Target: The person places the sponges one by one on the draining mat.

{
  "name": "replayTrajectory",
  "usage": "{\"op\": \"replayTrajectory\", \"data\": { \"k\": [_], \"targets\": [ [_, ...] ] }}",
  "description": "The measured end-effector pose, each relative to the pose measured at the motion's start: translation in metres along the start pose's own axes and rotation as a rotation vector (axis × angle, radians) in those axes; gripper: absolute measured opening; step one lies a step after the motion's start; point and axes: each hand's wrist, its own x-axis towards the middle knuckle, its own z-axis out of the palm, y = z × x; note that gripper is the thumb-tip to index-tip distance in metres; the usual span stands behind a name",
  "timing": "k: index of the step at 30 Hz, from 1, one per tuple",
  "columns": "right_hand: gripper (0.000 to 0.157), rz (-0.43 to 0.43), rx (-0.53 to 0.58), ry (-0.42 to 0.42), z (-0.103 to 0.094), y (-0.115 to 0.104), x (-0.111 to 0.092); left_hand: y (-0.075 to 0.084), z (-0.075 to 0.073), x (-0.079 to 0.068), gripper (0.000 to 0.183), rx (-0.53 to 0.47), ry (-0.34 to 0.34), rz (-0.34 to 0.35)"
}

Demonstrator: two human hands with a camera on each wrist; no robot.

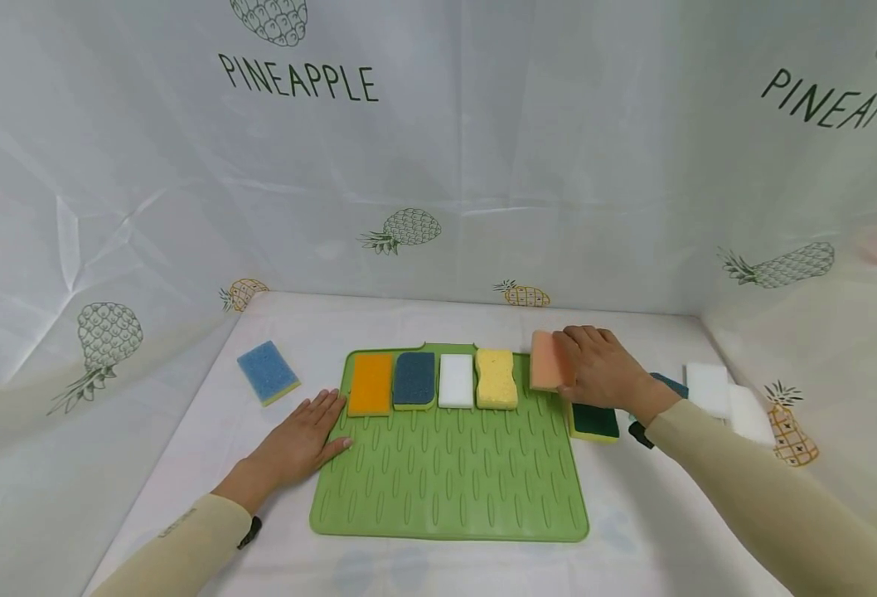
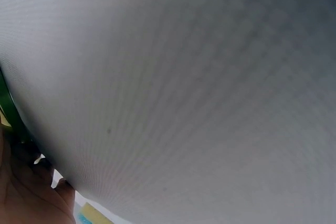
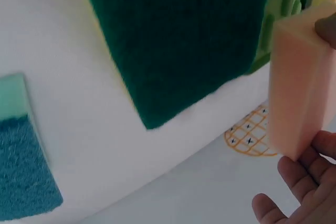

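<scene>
Peach sponge [image 1: 545, 362]: right of centre in the head view, by the upper right corner of the green mat [image 1: 446, 481]; whether it touches the mat, I cannot tell.
Long axis: roughly up and down the frame, near parallel to the yellow sponge [image 1: 496, 380], which lies to its left across a narrow gap.
Right hand [image 1: 606, 369]: the nearer one; thumb and fingers pinch the peach sponge by its ends, and the sponge juts out to the left of the fingers.
Left hand [image 1: 297, 441]: well apart from the peach sponge, laid over the mat's left edge, fingers extended, thumb spread away from them.
Deciding relation: the peach sponge's left side against the yellow sponge's right side, I judge.
Backdrop lettering [image 1: 298, 78]: "PINEAPPLE", upper left of the frame; the same word, its last letter cut off, at upper right.
Left sleeve [image 1: 185, 543]: faint small print, too small to read.
Sponge brands: none legible.
</scene>
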Motion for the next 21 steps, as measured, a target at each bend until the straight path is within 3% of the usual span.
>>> {"op": "replayTrajectory", "data": {
  "k": [21],
  "targets": [
    [0.087,-0.046,0.052,-0.107,0.019,-0.02,0.011,0.003,-0.003,0.0,0.081,-0.01,0.003,-0.004]
  ]
}}
